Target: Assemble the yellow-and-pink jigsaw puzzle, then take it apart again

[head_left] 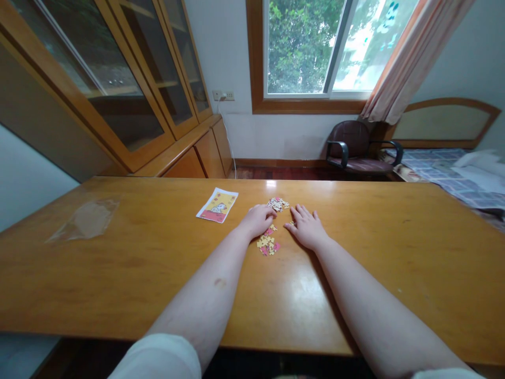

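Note:
A heap of small jigsaw puzzle pieces [278,204], mostly pale side up, lies toward the far side of the table. My left hand [258,220] is at its near left edge, fingers curled together and pointing down; whatever is under the fingertips is hidden. On the other side, my right hand [307,227] rests low over the table with its fingers spread, and a yellow bit shows by its thumb. Closer to me is a second group of yellow and pink puzzle pieces [266,245], with a few more beside my left wrist.
A picture sheet [218,205] in yellow and pink, showing a white animal, lies left of my left hand. Farther left is a clear plastic bag [89,218] on the wooden table [158,263]. Beyond the table stand a glass-door cabinet [185,134], an office chair [351,145] and a bed [445,166].

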Demonstrator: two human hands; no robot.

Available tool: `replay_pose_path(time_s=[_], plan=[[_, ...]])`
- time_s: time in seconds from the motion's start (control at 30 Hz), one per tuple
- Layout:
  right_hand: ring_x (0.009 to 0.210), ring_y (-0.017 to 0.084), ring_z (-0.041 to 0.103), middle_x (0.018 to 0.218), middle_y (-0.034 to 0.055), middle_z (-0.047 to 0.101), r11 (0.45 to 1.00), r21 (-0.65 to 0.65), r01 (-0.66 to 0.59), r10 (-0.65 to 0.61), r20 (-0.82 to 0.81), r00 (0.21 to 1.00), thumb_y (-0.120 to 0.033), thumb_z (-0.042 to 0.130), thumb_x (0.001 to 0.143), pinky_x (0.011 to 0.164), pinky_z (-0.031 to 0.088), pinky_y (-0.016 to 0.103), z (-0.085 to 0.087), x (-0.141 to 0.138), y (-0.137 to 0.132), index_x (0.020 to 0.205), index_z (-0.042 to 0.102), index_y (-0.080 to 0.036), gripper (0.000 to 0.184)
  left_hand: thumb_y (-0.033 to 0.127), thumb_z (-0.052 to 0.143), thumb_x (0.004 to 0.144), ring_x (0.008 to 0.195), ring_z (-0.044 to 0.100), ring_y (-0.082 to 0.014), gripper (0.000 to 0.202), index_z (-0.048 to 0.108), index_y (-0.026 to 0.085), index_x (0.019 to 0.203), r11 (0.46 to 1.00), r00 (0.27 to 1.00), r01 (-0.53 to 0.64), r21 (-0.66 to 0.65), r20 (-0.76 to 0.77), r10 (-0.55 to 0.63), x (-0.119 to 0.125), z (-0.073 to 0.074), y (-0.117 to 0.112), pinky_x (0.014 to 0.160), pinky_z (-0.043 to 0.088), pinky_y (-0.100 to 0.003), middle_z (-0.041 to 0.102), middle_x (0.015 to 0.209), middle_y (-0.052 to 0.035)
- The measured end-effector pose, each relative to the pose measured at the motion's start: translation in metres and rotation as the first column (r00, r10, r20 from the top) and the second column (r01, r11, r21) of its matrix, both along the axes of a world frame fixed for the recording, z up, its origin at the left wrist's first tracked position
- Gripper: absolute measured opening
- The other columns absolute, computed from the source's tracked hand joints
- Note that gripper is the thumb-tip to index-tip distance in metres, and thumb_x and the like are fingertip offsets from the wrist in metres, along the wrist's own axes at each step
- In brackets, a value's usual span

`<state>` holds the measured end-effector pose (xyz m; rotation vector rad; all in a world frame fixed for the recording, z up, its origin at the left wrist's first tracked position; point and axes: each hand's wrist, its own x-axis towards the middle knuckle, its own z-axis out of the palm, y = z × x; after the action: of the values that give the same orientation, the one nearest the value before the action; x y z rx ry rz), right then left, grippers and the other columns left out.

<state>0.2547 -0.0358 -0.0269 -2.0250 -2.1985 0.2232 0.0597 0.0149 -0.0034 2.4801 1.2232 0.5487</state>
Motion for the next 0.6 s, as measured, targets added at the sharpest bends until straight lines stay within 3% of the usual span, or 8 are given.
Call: replay_pose_path(time_s=[0.23,0.6], plan=[[0.143,0.025,0.026,0.155,0.0084,0.031,0.996,0.020,0.082,-0.082,-0.015,0.997,-0.040,0.031,0.098,0.114,0.018,0.054,0.003,0.004,0.011,0.147,0.036,-0.022,0.052,0.016,0.051,0.083,0.096,0.063,-0.0200,0.024,0.074,0.021,0.091,1.000,1.000,-0.010,0.003,0.027,0.010,-0.001,-0.002,0.001,0.094,0.048,-0.034,0.072,0.098,-0.0045],[0.143,0.029,0.025,0.155,0.0109,0.032,0.987,0.031,0.155,-0.152,-0.080,0.985,-0.039,0.029,0.098,0.113,0.014,0.061,0.001,0.016,0.041,0.146,0.036,-0.018,0.053,0.017,0.051,0.083,0.096,0.064,-0.0190,0.024,0.074,0.021,0.091,1.000,0.999,-0.018,-0.017,0.043,0.019,-0.001,-0.004,0.003,0.092,0.049,-0.032,0.072,0.098,-0.0037]])
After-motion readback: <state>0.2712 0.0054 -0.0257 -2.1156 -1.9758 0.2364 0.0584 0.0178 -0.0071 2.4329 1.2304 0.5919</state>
